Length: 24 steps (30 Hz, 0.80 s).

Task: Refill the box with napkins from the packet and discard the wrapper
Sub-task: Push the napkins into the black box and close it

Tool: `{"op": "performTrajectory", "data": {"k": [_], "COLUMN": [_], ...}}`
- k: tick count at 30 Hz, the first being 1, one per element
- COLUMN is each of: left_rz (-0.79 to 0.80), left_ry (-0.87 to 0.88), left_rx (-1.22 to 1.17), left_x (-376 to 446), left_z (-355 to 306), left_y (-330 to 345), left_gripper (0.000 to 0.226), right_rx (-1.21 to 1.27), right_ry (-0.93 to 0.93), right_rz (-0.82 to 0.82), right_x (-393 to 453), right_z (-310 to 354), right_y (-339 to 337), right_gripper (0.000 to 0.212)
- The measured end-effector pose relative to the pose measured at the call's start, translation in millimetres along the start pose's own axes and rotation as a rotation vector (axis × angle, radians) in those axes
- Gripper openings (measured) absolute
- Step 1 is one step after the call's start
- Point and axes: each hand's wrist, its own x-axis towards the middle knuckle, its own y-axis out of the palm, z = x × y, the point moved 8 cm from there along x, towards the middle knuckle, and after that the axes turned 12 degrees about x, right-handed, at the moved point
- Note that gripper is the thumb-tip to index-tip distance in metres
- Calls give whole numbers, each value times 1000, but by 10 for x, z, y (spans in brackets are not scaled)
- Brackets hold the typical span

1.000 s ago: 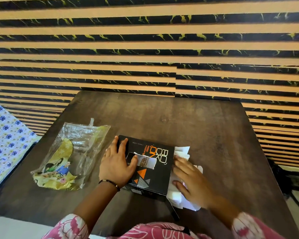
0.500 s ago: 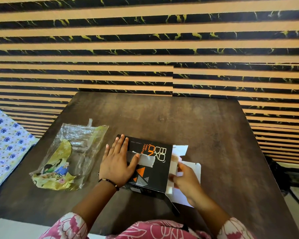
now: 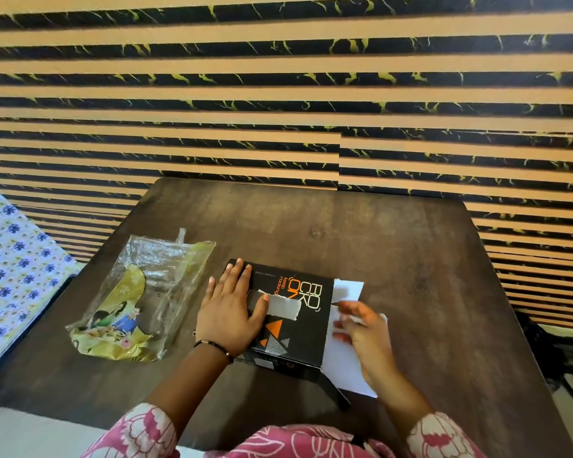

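Note:
A black box (image 3: 306, 328) with orange lettering lies flat on the dark table (image 3: 344, 233) near the front edge. My left hand (image 3: 227, 312) presses flat on its left half, thumb at the slot where a white napkin (image 3: 285, 305) shows. The box's right end is open, with white flaps (image 3: 346, 290) folded out onto the table. My right hand (image 3: 364, 335) is blurred over those flaps, fingers apart and pointing at the open end; whether it pinches anything is unclear. The crumpled clear-and-yellow wrapper (image 3: 139, 299) lies to the left of the box, apart from it.
A striped tan-and-black wall (image 3: 278, 94) rises right behind the table's far edge. A blue-flowered cloth (image 3: 10, 269) covers a lower surface at the left. Bare tabletop stretches behind and right of the box. Pink flowered sleeves sit at the bottom edge.
My right hand went from lying flat on the white flaps to gripping at the box's end, then drew back a little to the right. My left hand flattened on the box.

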Motion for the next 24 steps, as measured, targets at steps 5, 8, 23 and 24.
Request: {"op": "performTrajectory", "data": {"k": [5, 8, 23, 24], "left_rz": [-34, -75, 157, 158], "left_ry": [67, 237, 554, 532], "left_rx": [58, 1, 214, 215], "left_x": [5, -78, -299, -291], "left_z": [-69, -337, -1348, -1350], "left_y": [-16, -129, 209, 208], "left_gripper": [79, 76, 68, 66], "right_rx": [-250, -324, -544, -571], "right_ry": [-200, -113, -252, -269], "right_rz": [-99, 25, 318, 324], "right_x": [223, 272, -172, -196], "right_z": [358, 327, 91, 93], "right_y": [-171, -95, -90, -75], "right_gripper": [53, 41, 56, 56]}}
